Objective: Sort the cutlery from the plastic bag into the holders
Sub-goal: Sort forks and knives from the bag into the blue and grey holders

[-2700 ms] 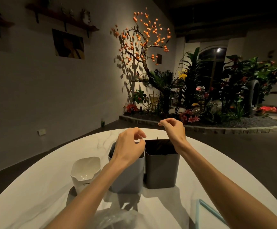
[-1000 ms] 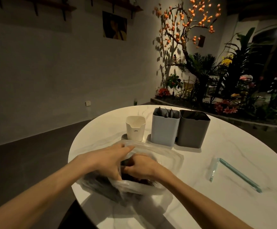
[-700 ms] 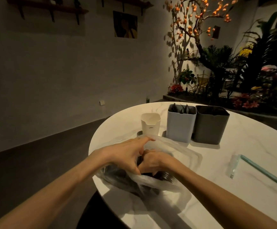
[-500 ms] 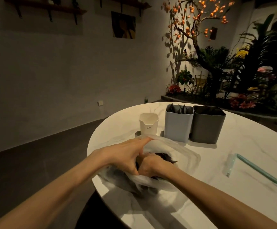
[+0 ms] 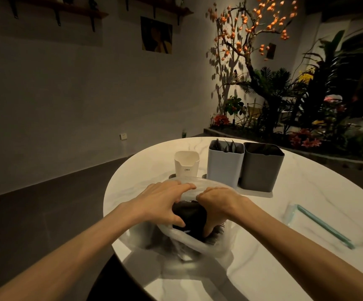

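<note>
On the table (image 5: 306, 192), the bag (image 5: 197, 240) is held open by the left hand (image 5: 163, 203); dark cutlery (image 5: 189, 216) inside is clutched by the right hand (image 5: 217, 205). Some pieces stand in the blue holder (image 5: 225, 166); much is left.

The right hand (image 5: 217, 205) reaches into the plastic bag (image 5: 200, 242), its fingertips hidden among the dark cutlery (image 5: 189, 213), so its grip cannot be judged. That cutlery is a dim, blurred mass. Only tips show above the light holder (image 5: 225, 165). The tabletop (image 5: 306, 192) is cut off by the bottom and right edges.
</note>
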Tool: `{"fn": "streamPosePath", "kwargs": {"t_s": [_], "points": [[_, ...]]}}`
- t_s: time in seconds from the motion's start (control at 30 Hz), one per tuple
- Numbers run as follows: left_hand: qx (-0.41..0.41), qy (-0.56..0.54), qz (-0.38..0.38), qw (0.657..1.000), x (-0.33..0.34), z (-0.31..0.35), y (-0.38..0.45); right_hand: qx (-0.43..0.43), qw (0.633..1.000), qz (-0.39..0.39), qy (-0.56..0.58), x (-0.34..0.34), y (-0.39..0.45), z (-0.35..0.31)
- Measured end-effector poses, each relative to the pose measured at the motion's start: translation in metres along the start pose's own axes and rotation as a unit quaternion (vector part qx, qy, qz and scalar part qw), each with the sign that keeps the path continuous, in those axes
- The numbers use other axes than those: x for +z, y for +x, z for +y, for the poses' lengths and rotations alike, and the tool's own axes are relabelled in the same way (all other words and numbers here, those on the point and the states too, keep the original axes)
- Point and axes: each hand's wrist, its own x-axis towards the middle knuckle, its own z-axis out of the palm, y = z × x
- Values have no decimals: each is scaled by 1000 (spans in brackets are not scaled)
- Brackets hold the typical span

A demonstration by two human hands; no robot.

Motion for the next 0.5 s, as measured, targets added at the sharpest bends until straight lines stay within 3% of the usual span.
{"fn": "streamPosePath", "kwargs": {"t_s": [0.1, 0.3, 0.5], "points": [[5, 2, -10, 1000, 0, 5, 4, -18, 998, 57, 18, 8, 0, -4], [17, -13, 41, 999, 2, 7, 7, -72, 993, 92, 35, 24, -5, -22], [-4, -51, 54, 997, 0, 1, 7, -28, 998, 57, -13, 3, -12, -6]]}}
